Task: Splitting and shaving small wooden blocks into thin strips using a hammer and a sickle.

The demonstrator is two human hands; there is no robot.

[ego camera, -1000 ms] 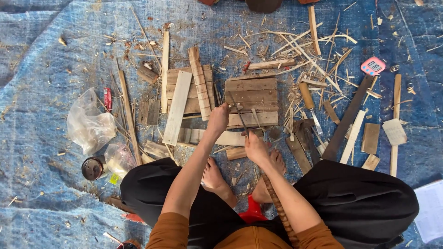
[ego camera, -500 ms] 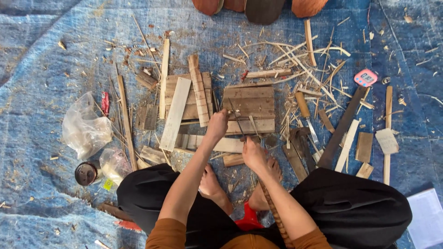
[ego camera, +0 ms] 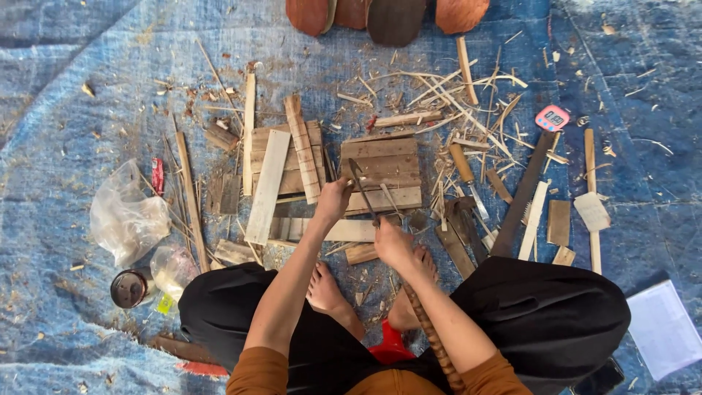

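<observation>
The right hand [ego camera: 391, 241] was closed around the handle of a long dark-bladed knife [ego camera: 363, 192], tip angled away. The left hand [ego camera: 333, 201] gripped, apparently pinching, a pale flat wooden slat [ego camera: 384, 197] at the blade. Judged step: splitting the slat; the next move called for steady downward pressure. Both lay mid-tarpaulin [ego camera: 88, 44], on the weathered brown plank panel [ego camera: 380, 157].

The person wears a rust-orange top with sleeves that end above the elbows, leaving the forearms bare down to the left hand [ego camera: 333, 201] and the right hand [ego camera: 393, 243]. Loose black trousers spread wide to both sides. A patch of bright red cloth shows between the legs. Both feet are bare. A long brown braid hangs down the front.
</observation>
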